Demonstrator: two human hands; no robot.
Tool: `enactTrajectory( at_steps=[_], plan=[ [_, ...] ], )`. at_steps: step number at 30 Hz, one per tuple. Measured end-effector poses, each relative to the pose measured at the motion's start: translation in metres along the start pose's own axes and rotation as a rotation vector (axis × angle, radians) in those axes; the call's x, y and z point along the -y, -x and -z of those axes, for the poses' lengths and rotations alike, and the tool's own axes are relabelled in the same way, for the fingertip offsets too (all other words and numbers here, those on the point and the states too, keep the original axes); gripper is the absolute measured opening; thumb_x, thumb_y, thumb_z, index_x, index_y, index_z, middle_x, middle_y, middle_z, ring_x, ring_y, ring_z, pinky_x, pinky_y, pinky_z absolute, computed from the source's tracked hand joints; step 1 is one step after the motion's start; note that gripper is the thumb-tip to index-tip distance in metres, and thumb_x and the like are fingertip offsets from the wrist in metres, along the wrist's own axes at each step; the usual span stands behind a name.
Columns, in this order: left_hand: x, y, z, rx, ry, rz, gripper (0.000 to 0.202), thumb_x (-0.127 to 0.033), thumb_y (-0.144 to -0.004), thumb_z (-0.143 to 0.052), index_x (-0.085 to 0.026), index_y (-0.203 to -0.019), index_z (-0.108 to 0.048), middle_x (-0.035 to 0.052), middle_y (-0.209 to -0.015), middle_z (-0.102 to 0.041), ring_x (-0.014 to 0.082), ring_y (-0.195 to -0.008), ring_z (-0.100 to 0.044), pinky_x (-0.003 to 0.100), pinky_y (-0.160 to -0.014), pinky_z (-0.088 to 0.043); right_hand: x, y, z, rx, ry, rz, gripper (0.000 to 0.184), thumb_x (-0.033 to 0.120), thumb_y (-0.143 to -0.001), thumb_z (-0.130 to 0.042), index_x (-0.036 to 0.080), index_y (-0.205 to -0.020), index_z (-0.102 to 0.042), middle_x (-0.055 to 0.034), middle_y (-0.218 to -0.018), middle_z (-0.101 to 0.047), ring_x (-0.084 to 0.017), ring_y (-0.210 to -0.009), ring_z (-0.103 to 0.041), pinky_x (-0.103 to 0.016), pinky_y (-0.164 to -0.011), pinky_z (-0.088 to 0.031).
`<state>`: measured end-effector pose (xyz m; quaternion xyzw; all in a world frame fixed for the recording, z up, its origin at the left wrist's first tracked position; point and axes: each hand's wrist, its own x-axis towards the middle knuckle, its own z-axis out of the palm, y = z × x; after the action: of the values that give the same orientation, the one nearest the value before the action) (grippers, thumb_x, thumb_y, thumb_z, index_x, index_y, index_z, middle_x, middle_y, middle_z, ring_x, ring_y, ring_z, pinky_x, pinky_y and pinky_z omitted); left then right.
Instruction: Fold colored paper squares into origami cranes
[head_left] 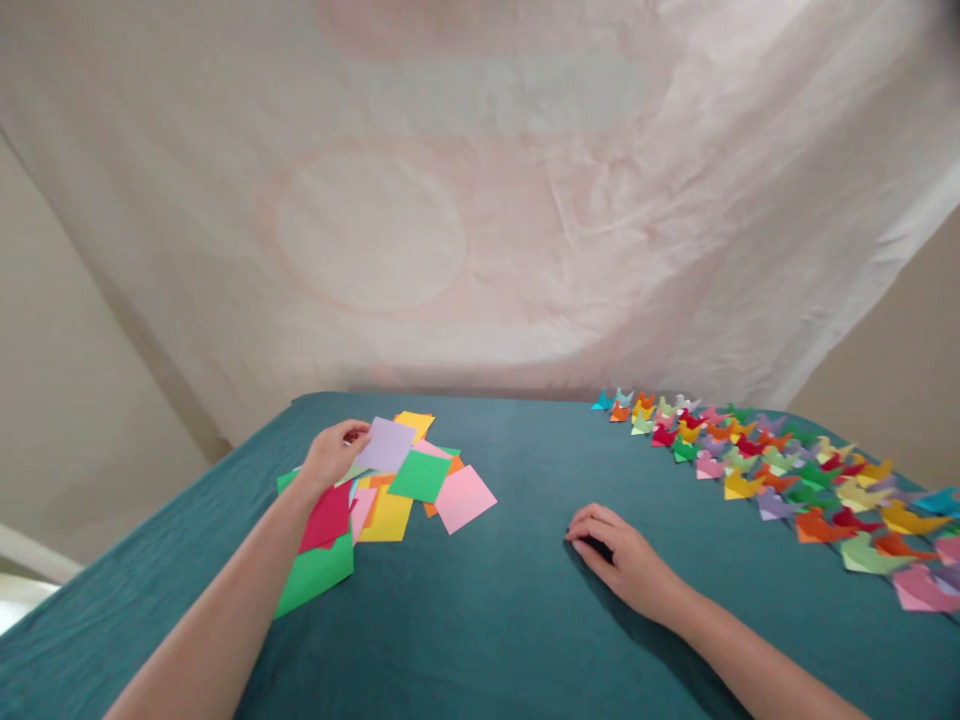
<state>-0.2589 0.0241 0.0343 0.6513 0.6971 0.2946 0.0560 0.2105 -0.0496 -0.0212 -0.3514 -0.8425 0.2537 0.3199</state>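
My left hand [330, 455] pinches the edge of a lilac paper square [387, 445] and holds it just above a loose pile of coloured paper squares [390, 495] on the left of the teal table [495, 620]. Green, pink, yellow, red and orange sheets lie in that pile. My right hand [619, 560] rests palm down on the cloth near the middle, fingers curled loosely, nothing in it that I can see.
Several folded paper figures [780, 470] in many colours stand in rows along the right side of the table, running from the far edge toward me. A pale draped sheet [480, 200] hangs behind the table.
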Motion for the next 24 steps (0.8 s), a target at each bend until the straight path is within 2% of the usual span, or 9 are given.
enactTrajectory(
  at_steps=[8, 12, 16, 19, 24],
  plan=[
    [0.000, -0.003, 0.003, -0.181, 0.035, 0.078, 0.041, -0.044, -0.077, -0.046, -0.013, -0.099, -0.063, 0.0080, -0.096, -0.068, 0.0204, -0.083, -0.063, 0.027, -0.076, -0.048, 0.003, -0.001, 0.001, 0.000, -0.010, -0.005, 0.016, 0.020, -0.089, -0.046, 0.021, -0.091, -0.061, -0.0068, -0.093, -0.058, -0.019, -0.088, -0.055, -0.033, -0.080, -0.046],
    [0.002, -0.005, 0.003, -0.219, 0.027, 0.123, 0.042, -0.042, -0.078, -0.046, -0.013, -0.104, -0.061, 0.0080, -0.099, -0.068, 0.0193, -0.082, -0.064, 0.025, -0.072, -0.049, 0.002, -0.001, 0.001, -0.001, -0.003, 0.001, 0.016, 0.021, -0.089, -0.045, 0.021, -0.091, -0.061, -0.0071, -0.093, -0.058, -0.019, -0.087, -0.055, -0.034, -0.079, -0.047],
    [0.003, -0.004, 0.002, -0.199, -0.028, 0.161, 0.042, -0.040, -0.076, -0.048, -0.014, -0.105, -0.060, 0.0075, -0.094, -0.068, 0.0200, -0.083, -0.064, 0.025, -0.067, -0.048, 0.002, -0.001, 0.001, 0.002, -0.004, 0.000, 0.017, 0.021, -0.089, -0.045, 0.021, -0.092, -0.061, -0.0075, -0.093, -0.058, -0.019, -0.087, -0.056, -0.034, -0.079, -0.047],
    [0.001, -0.001, 0.002, -0.140, -0.095, 0.174, 0.040, -0.038, -0.075, -0.049, -0.014, -0.104, -0.061, 0.0070, -0.091, -0.068, 0.0202, -0.081, -0.064, 0.025, -0.067, -0.047, 0.002, -0.001, 0.001, 0.001, -0.009, -0.003, 0.017, 0.020, -0.089, -0.045, 0.021, -0.092, -0.062, -0.0075, -0.094, -0.058, -0.019, -0.088, -0.055, -0.034, -0.080, -0.047],
    [-0.009, 0.008, 0.004, -0.032, -0.252, 0.152, 0.040, -0.033, -0.071, -0.051, -0.013, -0.104, -0.061, 0.0116, -0.100, -0.066, 0.0242, -0.093, -0.061, 0.028, -0.077, -0.045, 0.003, -0.001, 0.001, -0.009, -0.018, 0.000, 0.016, 0.020, -0.089, -0.046, 0.021, -0.092, -0.062, -0.0075, -0.093, -0.058, -0.019, -0.087, -0.055, -0.035, -0.079, -0.047]
  ],
)
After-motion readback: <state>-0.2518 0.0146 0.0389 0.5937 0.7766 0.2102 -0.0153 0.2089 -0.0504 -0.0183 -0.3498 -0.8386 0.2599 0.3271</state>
